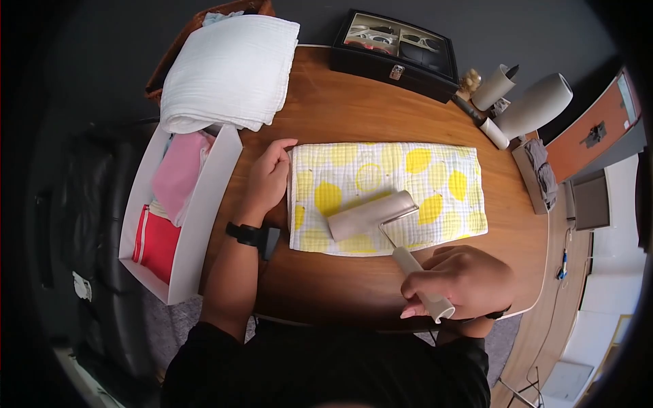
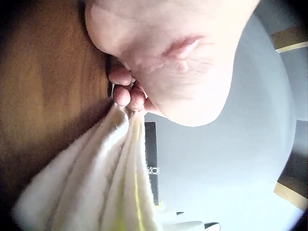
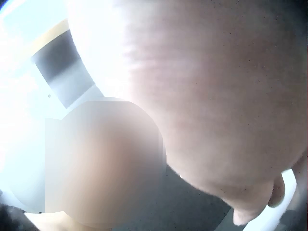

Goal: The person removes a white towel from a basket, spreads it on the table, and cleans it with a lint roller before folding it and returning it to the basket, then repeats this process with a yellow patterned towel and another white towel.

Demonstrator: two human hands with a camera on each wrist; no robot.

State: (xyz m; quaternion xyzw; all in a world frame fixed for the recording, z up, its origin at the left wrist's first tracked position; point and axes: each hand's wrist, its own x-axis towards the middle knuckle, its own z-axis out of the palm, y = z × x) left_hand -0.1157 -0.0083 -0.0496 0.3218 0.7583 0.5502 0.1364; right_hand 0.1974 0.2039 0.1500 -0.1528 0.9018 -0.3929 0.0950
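Note:
A folded muslin cloth (image 1: pixel 435 178) with yellow lemons lies on the wooden table in front of me. My left hand (image 1: pixel 269 178) is at its far left corner. In the left wrist view, the fingertips (image 2: pixel 122 96) of that hand pinch the layered edge of the cloth (image 2: pixel 82 178). My right hand (image 1: pixel 469 277) grips the pale handle of a lint roller (image 1: pixel 371 216), whose wide cylinder lies slantwise over the middle of the cloth. In the right wrist view the hand (image 3: pixel 216 106) fills much of the picture, with a strip of the white handle (image 3: pixel 279 207) beneath the fingers.
Left of the cloth, a white box (image 1: pixel 182 262) holds pink and red textiles. A folded white cloth (image 1: pixel 228 71) lies beyond it, over a brown basket (image 1: pixel 160 71). At the back stand a black glasses case (image 1: pixel 388 71), a white lamp (image 1: pixel 537 109) and a grey box (image 1: pixel 530 173).

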